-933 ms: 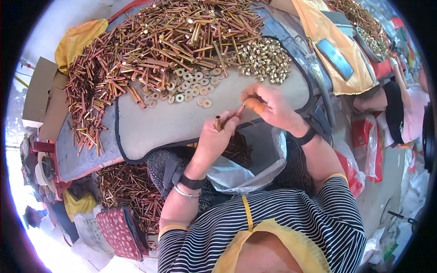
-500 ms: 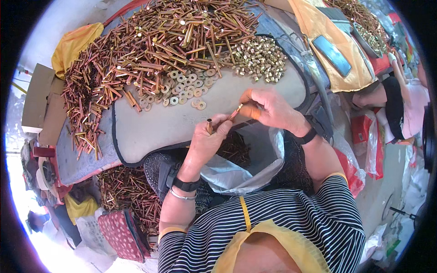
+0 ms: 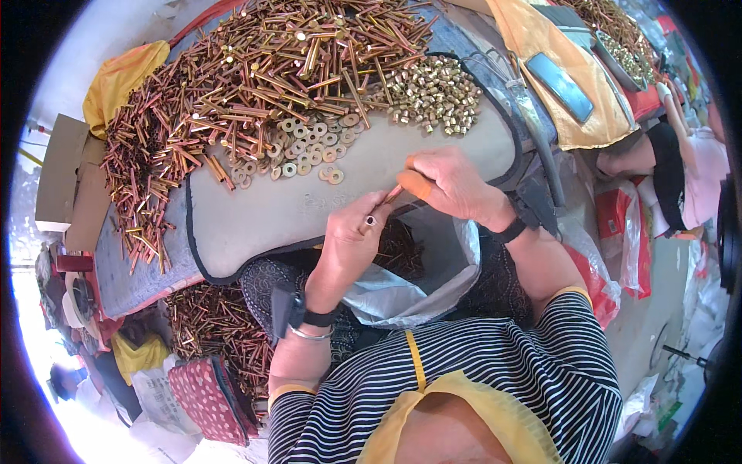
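A slim copper-coloured rod, like a bolt (image 3: 393, 194), runs between my two hands above an open white sack (image 3: 468, 255). My left hand (image 3: 352, 241) is closed around its lower part. From the same fist pokes the round, ring-like end of a metal tube (image 3: 371, 221); whether it belongs to a separate piece I cannot tell. My right hand (image 3: 454, 185), with orange covers on its fingertips, pinches the rod's upper end and hides the tip. Beyond the hands lie flat washers (image 3: 313, 143), brass-coloured nuts (image 3: 433, 93) and a big heap of copper-coloured bolts (image 3: 270, 69).
A grey, black-edged mat (image 3: 263, 224) covers the near tabletop. On an orange cloth (image 3: 576, 135) at the right rests a phone (image 3: 559, 87). More bolts (image 3: 220, 332) are piled low on the left, near a cardboard box (image 3: 60, 174). Another person (image 3: 699, 178) sits at far right.
My right fingers have closed over the rod's brass-coloured tip, which showed before. My left hand has turned slightly, so the tube's end now faces upward as a ring.
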A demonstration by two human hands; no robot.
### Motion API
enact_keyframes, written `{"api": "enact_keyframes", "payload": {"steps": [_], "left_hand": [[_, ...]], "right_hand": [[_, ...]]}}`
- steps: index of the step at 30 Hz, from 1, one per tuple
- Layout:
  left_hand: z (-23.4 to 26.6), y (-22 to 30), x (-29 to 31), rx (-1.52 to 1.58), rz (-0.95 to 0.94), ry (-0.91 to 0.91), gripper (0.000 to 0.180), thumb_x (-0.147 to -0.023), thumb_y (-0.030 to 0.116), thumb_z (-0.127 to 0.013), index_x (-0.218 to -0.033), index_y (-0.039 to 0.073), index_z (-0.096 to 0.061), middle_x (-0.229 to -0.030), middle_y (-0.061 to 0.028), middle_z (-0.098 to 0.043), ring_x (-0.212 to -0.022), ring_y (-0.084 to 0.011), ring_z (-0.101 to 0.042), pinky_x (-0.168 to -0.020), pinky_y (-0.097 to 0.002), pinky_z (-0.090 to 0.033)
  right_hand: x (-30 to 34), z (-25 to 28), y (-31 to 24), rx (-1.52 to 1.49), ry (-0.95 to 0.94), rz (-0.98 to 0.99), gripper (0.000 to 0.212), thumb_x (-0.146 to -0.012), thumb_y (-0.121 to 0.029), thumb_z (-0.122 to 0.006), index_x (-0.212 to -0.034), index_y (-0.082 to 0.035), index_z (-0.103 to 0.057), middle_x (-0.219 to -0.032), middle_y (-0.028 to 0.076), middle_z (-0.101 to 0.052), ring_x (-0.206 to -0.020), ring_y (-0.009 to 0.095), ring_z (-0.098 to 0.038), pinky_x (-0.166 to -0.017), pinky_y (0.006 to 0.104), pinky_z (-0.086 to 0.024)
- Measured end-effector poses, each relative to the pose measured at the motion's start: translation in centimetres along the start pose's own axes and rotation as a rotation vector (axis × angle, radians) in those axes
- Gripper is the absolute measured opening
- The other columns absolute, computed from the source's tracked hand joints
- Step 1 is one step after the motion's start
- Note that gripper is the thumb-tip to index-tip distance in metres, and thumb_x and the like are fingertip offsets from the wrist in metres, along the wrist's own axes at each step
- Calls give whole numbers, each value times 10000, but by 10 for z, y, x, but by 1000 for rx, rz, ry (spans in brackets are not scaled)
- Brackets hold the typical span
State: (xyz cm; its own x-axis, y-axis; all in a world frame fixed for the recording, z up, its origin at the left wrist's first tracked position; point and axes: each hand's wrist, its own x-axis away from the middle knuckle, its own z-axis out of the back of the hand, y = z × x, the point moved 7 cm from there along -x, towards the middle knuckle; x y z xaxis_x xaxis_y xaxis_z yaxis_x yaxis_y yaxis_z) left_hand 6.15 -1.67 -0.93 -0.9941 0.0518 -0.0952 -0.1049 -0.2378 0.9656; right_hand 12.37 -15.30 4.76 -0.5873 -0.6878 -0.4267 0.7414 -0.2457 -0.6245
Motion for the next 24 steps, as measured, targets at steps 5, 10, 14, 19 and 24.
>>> {"api": "enact_keyframes", "payload": {"steps": [5, 10, 14, 19, 24], "left_hand": [[5, 14, 0, -240, -201, 151, 179, -928, 102, -587, -1073, 32, -665, -711, 63, -543, -625, -21, -409, -540, -172, -325], [10, -4, -4, 137, 86, 64, 183, -924, 96, -586, -1080, 26, -649, -771, 67, -568, -690, -28, -461, -613, -203, -413], [7, 2, -4, 97, 90, 73, 179, -923, 100, -587, -1070, 21, -653, -756, 76, -536, -696, -23, -441, -610, -196, -392], [9, -7, -4, 100, 110, 49, 188, -938, 194, -585, -1052, 66, -663, -678, 102, -490, -585, 0, -381, -513, -176, -295], [6, -5, 2, 190, 255, -24, 172, -927, 140, -592, -1041, 23, -646, -712, 80, -475, -648, -31, -403, -565, -194, -347]], "right_hand": [[19, -22, 41, -488, -99, -539, 375, -916, -342, -602, -767, 1, -630, -618, 24, -558, -560, 109, -465, -502, 307, -381], [8, -20, 28, -605, 171, -347, 408, -902, -443, -594, -921, -37, -623, -754, -32, -540, -664, 45, -447, -565, 226, -367], [18, -30, 52, -660, 10, -527, 242, -896, -218, -650, -977, 0, -583, -798, -1, -575, -674, 54, -512, -562, 230, -411], [7, -16, 26, -450, 239, -283, 222, -911, -217, -621, -921, 1, -579, -758, 25, -577, -675, 75, -533, -566, 249, -428], [9, -11, 33, -259, -40, -391, 208, -880, -174, -652, -958, 2, -574, -811, 59, -614, -708, 106, -586, -598, 255, -459]]}}
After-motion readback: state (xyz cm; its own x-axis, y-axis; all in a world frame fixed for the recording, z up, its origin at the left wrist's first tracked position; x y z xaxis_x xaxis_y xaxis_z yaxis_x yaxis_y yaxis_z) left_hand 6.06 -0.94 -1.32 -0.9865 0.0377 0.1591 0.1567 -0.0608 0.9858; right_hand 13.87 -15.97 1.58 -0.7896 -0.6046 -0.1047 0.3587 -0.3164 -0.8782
